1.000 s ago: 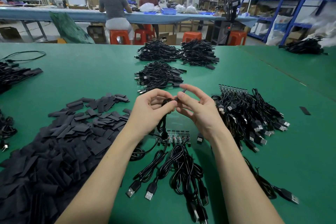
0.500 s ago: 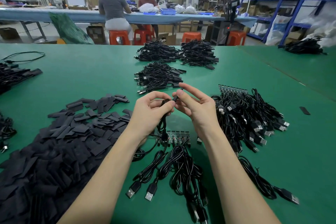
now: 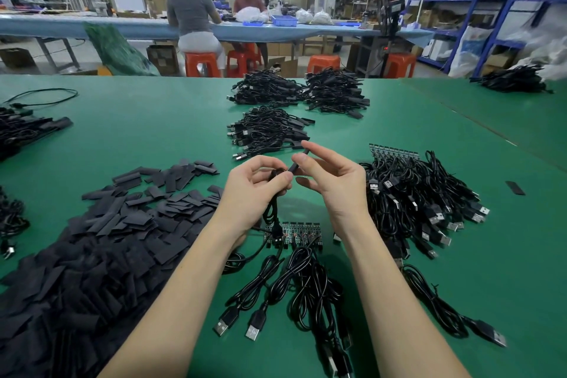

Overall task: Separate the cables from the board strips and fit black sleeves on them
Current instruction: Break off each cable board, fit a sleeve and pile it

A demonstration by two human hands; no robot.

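Head cam view, only one angle here. The person's left hand (image 3: 256, 184) is up over the green felt-covered worktop (image 3: 147, 132), fingers curled around a thin black cable (image 3: 274, 209) that hangs down from the fist toward a short green circuit board strip (image 3: 299, 232) lying flat just below the wrists. The right hand (image 3: 333, 178) sits just beside the left one, thumb and forefinger pinching a small flat black sleeve (image 3: 294, 166) at the cable's top end; the other fingers are loosely spread. Can't really tell how far the sleeve is onto the cable, it's tiny and half hidden by the fingertips.

Under the forearms there's a bunch of black USB cables (image 3: 294, 285) still hooked to that board strip, plugs pointing toward the camera. To the left is a big loose pile of flat black sleeve pieces (image 3: 101, 239). To the right sits a heap of black USB cables (image 3: 429, 193) with another board strip (image 3: 394, 150) at its far edge. Further back on the worktop are three bundles of finished-looking black cables (image 3: 270, 129). One stray black sleeve (image 3: 515, 188) lies alone far right. In the background two people (image 3: 190, 12) sit on orange plastic stools (image 3: 201, 63) at a long blue table.
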